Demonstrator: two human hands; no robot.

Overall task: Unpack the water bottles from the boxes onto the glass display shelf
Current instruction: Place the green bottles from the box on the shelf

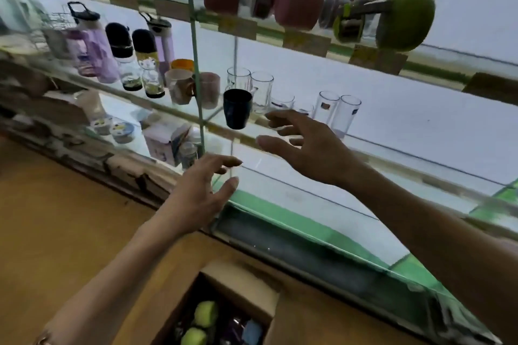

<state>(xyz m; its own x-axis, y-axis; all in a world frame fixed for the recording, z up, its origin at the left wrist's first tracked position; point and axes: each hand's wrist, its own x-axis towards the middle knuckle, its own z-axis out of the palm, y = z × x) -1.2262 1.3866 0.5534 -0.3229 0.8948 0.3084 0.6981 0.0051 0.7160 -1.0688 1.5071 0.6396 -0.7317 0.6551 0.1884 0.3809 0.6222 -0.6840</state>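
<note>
An open cardboard box [246,293] sits on the floor at the bottom, with green-capped and blue bottles [206,314] inside. My left hand [196,193] reaches toward the edge of the low glass shelf [350,193], fingers spread and holding nothing. My right hand [305,145] is stretched out in front of the middle glass shelf [179,108], fingers open, close to the drinking glasses [336,109] and a dark cup [236,112]. Bottles with red and green sleeves [297,3] stand on the top shelf. Purple and black-capped bottles [112,56] stand at the left.
A green vertical divider [196,64] splits the shelving. Mugs [179,89] stand beside it. Small boxes and bowls [165,143] lie on the lower left shelf. The floor [56,204] is orange-brown.
</note>
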